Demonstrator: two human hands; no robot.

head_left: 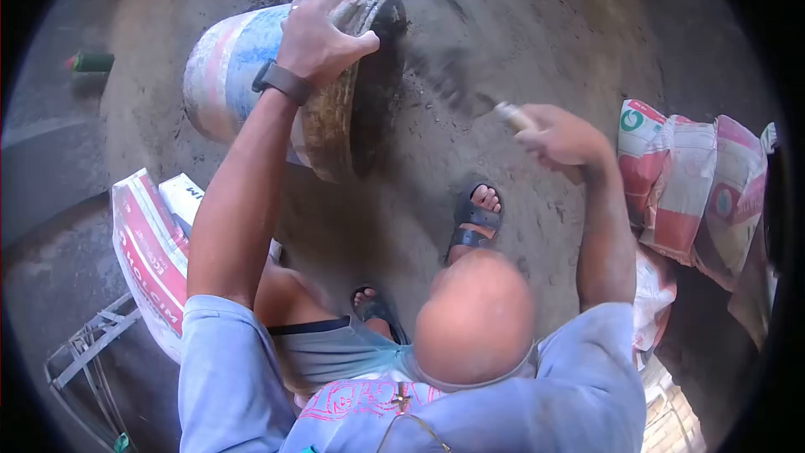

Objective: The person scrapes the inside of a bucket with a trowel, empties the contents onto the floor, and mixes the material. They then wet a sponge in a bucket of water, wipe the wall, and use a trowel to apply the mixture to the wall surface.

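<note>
A large paint-stained bucket (243, 59), white, blue and pink, lies tipped with its dark mouth facing right. My left hand (323, 38), with a watch on its wrist, grips the bucket near its upper rim, fingers over the edge and thumb apart. In my right hand (563, 137) is the light-coloured handle of a trowel (513, 116). Its blade, smeared by motion, points up and left towards the bucket's mouth, low over the grey, gritty floor (537, 42). What lies inside the bucket is too dark to make out.
Red-and-white cement bags stand at the right (683, 176), and another bag (151, 256) is at the left. A green cylinder (92, 62) lies at the far left. Below it is a metal frame (92, 352). My sandalled foot (478, 218) is near the bucket.
</note>
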